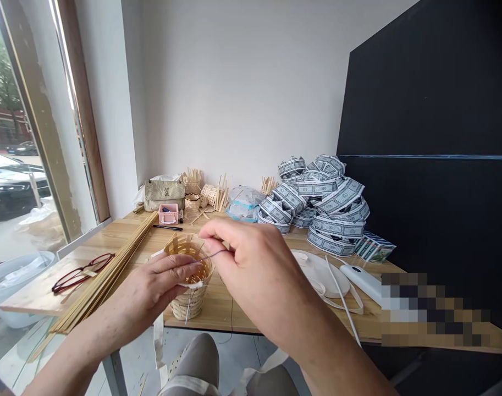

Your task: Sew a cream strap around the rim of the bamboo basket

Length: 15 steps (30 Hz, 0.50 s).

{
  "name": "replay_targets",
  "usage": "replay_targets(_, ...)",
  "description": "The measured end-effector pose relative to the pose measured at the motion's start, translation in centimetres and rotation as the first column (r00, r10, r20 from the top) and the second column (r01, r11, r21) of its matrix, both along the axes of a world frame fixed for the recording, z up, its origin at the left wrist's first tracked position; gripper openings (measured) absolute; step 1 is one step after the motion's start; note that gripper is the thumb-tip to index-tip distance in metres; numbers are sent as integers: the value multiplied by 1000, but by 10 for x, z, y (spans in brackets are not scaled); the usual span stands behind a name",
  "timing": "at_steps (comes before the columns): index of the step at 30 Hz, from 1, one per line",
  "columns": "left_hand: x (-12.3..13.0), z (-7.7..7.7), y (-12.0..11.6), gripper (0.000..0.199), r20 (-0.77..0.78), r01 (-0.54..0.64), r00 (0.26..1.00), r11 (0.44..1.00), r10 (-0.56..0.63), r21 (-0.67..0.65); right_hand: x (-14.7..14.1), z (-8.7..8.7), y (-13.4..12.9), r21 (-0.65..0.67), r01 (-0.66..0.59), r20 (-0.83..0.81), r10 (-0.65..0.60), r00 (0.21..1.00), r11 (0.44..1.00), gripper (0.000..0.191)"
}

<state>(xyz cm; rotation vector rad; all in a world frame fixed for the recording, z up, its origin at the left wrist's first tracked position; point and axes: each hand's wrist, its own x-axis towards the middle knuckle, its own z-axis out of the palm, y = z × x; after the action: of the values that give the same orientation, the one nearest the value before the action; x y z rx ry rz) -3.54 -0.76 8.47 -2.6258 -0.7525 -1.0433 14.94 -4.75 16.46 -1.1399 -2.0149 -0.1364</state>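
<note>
A small woven bamboo basket stands upright near the table's front edge. White cloth tape lies along its rim, and a strip hangs over the table edge. My left hand is closed on the near rim, fingers over the opening and thumb hidden. Above the basket's right side, my right hand pinches a dark thread that runs towards the left fingers. A thin needle-like piece points down across the basket's front. What else sits in the right fingertips is too small to tell.
Bamboo strips and red-framed glasses lie left. Behind are a handbag, a pink box and partly woven baskets. Patterned paper rolls pile up back right, near a white tape coil.
</note>
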Motion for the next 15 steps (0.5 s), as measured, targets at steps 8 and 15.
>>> replay_targets(8, -4, -5, 5, 20, 108, -3, 994, 999, 7, -37, 33, -29, -41, -126, -6, 94, 18, 995, 992, 29)
replay_targets(15, -4, -7, 4, 18, 119, -20, 992, 994, 34, -111, 73, -73, -25, -722, -217, -279, 11, 960, 657, 33)
